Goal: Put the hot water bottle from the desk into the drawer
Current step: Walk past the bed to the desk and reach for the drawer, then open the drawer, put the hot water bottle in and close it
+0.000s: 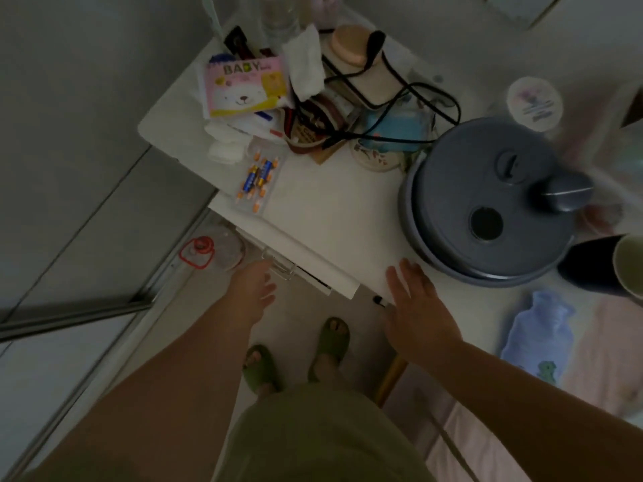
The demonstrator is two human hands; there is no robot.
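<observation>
My left hand [252,285] reaches to the clear handle [278,267] of the white drawer [299,253] under the white worktop [330,210]; its fingers curl loosely, gripping nothing I can confirm. My right hand [415,300] lies flat at the worktop's front edge, fingers spread and empty. The pale blue hot water bottle [537,337] lies to my right, beside a pink cloth [605,356], well apart from both hands. A pink packet [245,87] reads "BABY". Blue-and-orange batteries [257,179] sit in a clear pack near a grey round lidded pot [487,200].
</observation>
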